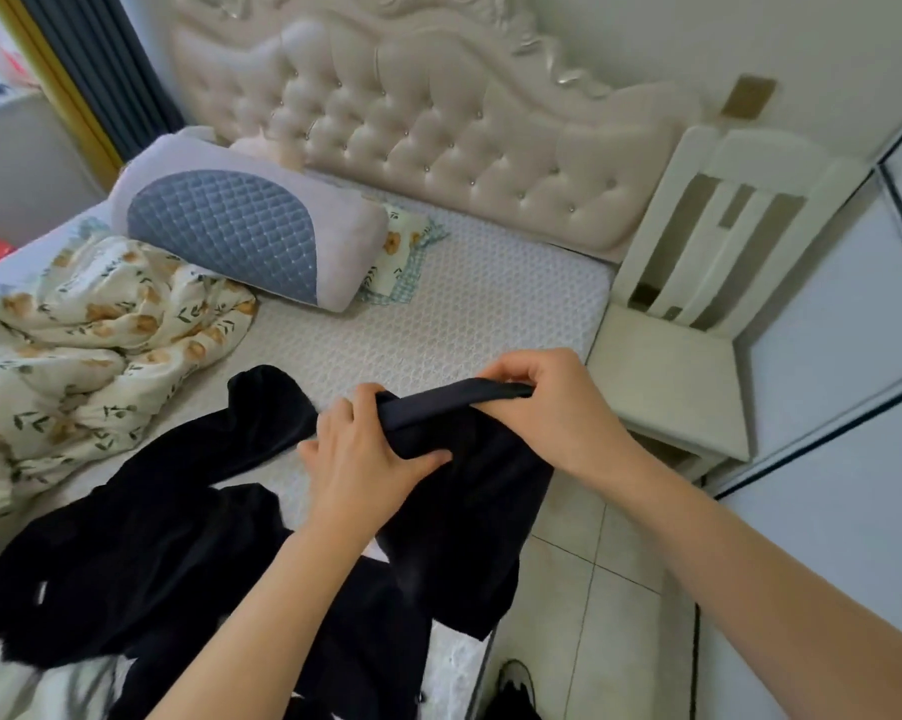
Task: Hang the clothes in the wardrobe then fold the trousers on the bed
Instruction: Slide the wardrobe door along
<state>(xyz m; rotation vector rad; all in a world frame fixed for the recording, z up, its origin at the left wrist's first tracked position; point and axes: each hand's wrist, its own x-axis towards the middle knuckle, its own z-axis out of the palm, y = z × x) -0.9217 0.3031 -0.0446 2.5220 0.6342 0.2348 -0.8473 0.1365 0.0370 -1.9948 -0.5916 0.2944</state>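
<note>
Black trousers (pixel 464 517) are held up by the waistband (pixel 454 402) at the near right edge of the bed (pixel 464 304). The band is stretched between the two hands, and the rest of the cloth hangs over the mattress edge toward the tiled floor (pixel 594 589). The left end of the band is gripped by the left hand (pixel 365 454), fingers curled under the cloth and thumb laid on top. The right end is pinched from above by the right hand (pixel 552 407).

More black cloth (pixel 126 563) lies crumpled on the bed to the near left. Whether it is the legs of the same trousers or a separate garment cannot be told.

The folding step is judged to be in hand and barely begun, since no fold is seen in the cloth. For the next move, the waistband would need to be evened, the legs shaken straight and laid flat on the bare mattress, and one leg brought over the other.

Farther off, a floral duvet (pixel 90 330) is bunched at the left, with a grey-and-white pillow (pixel 241 236) beyond it. A tufted headboard (pixel 412 122) closes the far end, and a white chair (pixel 698 304) stands just beside the bed on the right.
</note>
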